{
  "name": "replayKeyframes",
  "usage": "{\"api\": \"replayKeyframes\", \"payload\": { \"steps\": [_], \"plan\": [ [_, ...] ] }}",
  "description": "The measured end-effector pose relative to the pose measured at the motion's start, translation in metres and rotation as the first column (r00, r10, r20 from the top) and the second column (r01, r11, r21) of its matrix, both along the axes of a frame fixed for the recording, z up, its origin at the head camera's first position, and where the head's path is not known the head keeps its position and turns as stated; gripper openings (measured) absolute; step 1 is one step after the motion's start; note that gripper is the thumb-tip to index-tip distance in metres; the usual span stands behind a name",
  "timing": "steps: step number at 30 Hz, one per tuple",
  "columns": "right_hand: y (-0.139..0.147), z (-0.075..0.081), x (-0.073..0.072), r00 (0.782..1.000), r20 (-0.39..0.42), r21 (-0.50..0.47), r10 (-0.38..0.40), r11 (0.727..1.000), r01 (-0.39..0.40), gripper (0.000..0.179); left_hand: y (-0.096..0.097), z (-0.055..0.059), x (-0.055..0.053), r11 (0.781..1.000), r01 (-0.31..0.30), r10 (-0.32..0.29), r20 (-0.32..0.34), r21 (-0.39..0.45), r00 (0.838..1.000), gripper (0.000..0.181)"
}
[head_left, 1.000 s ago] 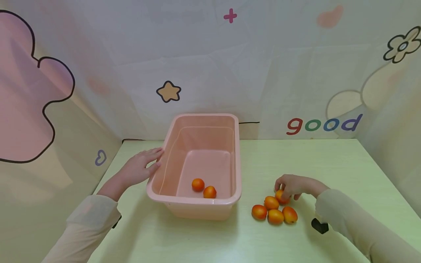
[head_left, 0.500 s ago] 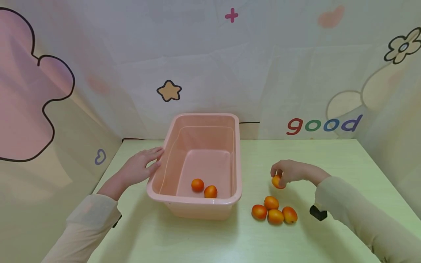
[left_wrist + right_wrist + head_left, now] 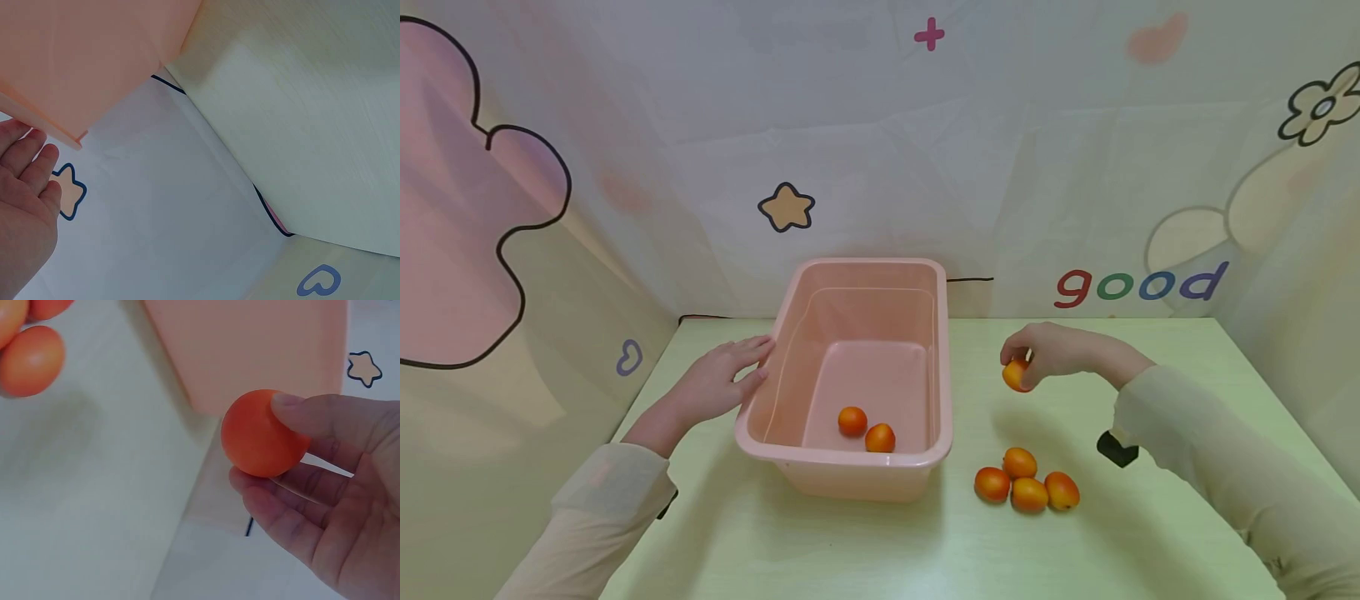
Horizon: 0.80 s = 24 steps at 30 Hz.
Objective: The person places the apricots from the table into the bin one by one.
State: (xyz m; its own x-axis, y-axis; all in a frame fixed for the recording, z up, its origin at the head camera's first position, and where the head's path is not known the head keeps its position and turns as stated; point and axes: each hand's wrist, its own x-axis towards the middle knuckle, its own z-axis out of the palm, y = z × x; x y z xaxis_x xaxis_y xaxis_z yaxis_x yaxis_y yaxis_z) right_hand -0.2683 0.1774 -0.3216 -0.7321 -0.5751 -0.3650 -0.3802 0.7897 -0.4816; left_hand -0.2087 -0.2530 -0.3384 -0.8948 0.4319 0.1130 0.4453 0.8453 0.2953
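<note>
My right hand [image 3: 1051, 350] pinches a small round orange-red fruit [image 3: 1017, 376] between thumb and fingers, raised above the table to the right of the pink plastic basin [image 3: 850, 457]. In the right wrist view the held fruit [image 3: 262, 434] overlaps the outer wall of the basin [image 3: 250, 350]. Two like fruits [image 3: 852, 422] lie inside the basin near its front wall. My left hand [image 3: 721, 382] rests against the basin's left rim; the left wrist view has its extended fingers [image 3: 40, 164] right at the rim's edge.
Several more orange fruits [image 3: 1029, 494] lie in a cluster on the pale green table [image 3: 865, 550], right of the basin's front corner. A printed cloth [image 3: 880, 150] hangs close behind the basin and along both sides.
My right hand has lifted one fruit from the cluster and carried it up, away from me and slightly left. The left hand and the basin have stayed in place.
</note>
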Motion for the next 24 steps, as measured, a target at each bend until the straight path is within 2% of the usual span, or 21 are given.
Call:
{"api": "replayKeyframes", "payload": {
  "steps": [8,13,20,24],
  "plan": [
    [-0.022,0.035,-0.007,0.995,-0.094,-0.014,0.037,0.999,-0.039,0.023,0.0,0.0,0.0,1.0,0.002,-0.002,-0.015,0.001,1.0,0.046],
    [-0.04,0.054,-0.015,0.994,-0.102,-0.007,0.033,0.999,-0.033,0.024,0.0,0.0,0.001,1.0,-0.005,0.005,-0.006,0.003,1.0,0.046],
    [-0.071,0.068,-0.027,0.987,-0.15,0.01,0.065,0.998,-0.064,0.025,0.0,0.0,0.001,1.0,-0.002,0.002,-0.004,0.0,1.0,0.046],
    [-0.091,0.072,-0.03,0.989,-0.137,0.039,0.061,0.998,-0.056,0.029,-0.001,-0.001,0.0,1.0,-0.003,0.003,0.0,-0.003,1.0,0.047]
  ]
}}
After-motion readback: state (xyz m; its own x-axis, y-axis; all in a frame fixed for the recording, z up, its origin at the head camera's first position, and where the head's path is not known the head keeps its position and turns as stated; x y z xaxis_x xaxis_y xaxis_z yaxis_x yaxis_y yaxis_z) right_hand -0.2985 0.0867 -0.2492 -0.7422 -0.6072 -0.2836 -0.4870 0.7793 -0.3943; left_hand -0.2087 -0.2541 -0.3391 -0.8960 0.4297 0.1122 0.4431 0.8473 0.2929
